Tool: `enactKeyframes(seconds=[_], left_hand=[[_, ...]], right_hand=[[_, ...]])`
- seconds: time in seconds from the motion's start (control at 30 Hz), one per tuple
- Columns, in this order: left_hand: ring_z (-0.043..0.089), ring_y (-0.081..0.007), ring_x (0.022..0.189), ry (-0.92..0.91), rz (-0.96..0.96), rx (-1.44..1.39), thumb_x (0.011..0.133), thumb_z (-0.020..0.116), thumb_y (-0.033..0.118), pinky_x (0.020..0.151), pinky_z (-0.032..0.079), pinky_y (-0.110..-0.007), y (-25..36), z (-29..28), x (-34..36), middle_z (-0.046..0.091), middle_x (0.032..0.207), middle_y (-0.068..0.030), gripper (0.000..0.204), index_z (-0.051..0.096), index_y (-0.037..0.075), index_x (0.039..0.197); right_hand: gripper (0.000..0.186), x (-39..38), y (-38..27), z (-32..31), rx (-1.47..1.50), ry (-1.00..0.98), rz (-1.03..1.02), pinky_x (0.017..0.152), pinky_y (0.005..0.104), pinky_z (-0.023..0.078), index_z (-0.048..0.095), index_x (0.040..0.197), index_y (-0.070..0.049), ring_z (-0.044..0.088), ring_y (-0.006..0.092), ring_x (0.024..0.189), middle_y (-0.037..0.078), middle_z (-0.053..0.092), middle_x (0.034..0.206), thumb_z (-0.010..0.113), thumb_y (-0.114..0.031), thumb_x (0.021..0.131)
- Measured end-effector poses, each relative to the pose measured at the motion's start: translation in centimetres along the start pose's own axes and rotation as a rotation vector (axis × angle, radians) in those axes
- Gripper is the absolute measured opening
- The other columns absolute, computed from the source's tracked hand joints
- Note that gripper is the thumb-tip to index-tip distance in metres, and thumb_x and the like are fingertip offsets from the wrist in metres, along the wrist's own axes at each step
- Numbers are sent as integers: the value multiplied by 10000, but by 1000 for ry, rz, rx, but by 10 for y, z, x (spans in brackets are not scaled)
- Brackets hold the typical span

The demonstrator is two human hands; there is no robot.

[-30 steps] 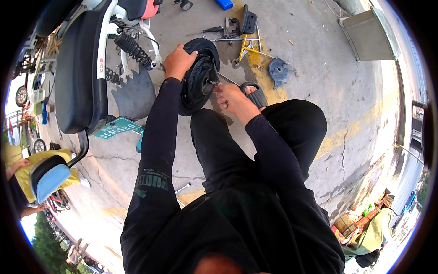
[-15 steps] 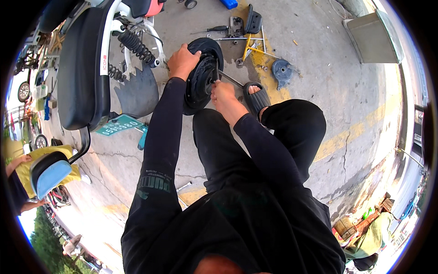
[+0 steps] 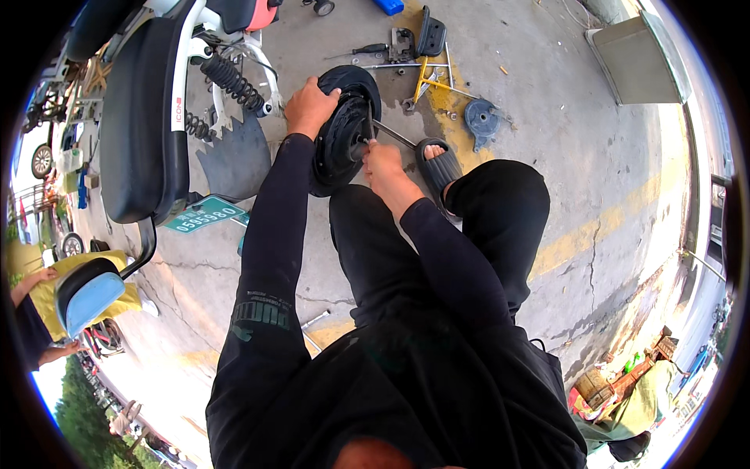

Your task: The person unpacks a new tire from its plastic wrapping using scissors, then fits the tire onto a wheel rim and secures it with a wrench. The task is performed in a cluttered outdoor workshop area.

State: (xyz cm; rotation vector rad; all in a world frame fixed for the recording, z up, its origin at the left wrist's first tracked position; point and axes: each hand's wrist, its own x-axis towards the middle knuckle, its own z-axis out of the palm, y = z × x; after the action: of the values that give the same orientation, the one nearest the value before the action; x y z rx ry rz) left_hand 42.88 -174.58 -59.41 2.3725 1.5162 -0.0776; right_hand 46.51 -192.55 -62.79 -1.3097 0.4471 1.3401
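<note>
A small black wheel point(image 3: 341, 144) with a tyre stands tilted on the ground before my knees. My left hand point(image 3: 310, 108) is closed over the upper left of its tyre, thumb on the tread. With closed fingers, my right hand point(image 3: 383, 166) grips a thin metal bar point(image 3: 371, 123) that looks like a tyre lever and runs up along the rim beside the hub. A second, silver bar point(image 3: 395, 134) reaches from the wheel's right side toward my sandalled foot point(image 3: 439, 160). The fingertips of my right hand are partly hidden.
At left stands a scooter with a black seat point(image 3: 141, 117) and shock absorber point(image 3: 232, 82). Beyond the wheel lie a screwdriver point(image 3: 371, 49), a yellow-framed part point(image 3: 427, 78) and a round grey brake plate point(image 3: 481, 121). A metal box point(image 3: 637, 62) stands far right; another person point(image 3: 31, 313) is at left.
Both hands keep their hold on the wheel and the bar. The whole view has shifted slightly, and my right knee has moved a little to the left.
</note>
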Motion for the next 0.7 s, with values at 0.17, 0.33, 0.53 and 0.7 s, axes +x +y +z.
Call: enactKeyframes(seconds=[0.17,0.33,0.53,0.7], left_hand=[[644,-408,1114,10,2,13,836,669,517,931,512,-485,1,0,3,686,1174,-216,658,570,102,1337],[637,-404,1130,1,21,0,836,662,527,941,507,-479,-4,2,2,681,1198,-209,677,560,111,1360],[636,-404,1131,10,20,-12,840,662,520,936,507,-484,-4,1,3,677,1207,-212,670,556,114,1363],[633,-407,1134,-8,1,-13,840,666,514,939,505,-486,-5,1,-3,674,1217,-207,665,557,116,1362]], right_hand=[[289,-3,-16,3,-24,-44,8,402,265,226,518,845,-99,343,85,456,-41,421,632,464,-295,1051],[343,20,29,10,-310,227,-213,625,394,423,621,922,8,578,287,713,133,613,827,509,-298,1029],[396,37,43,13,-399,287,-238,868,488,489,670,1039,76,637,466,1046,294,678,1081,529,-294,1015],[385,14,27,15,-524,275,-228,825,479,495,667,1045,65,651,443,990,276,685,1040,534,-295,1013]])
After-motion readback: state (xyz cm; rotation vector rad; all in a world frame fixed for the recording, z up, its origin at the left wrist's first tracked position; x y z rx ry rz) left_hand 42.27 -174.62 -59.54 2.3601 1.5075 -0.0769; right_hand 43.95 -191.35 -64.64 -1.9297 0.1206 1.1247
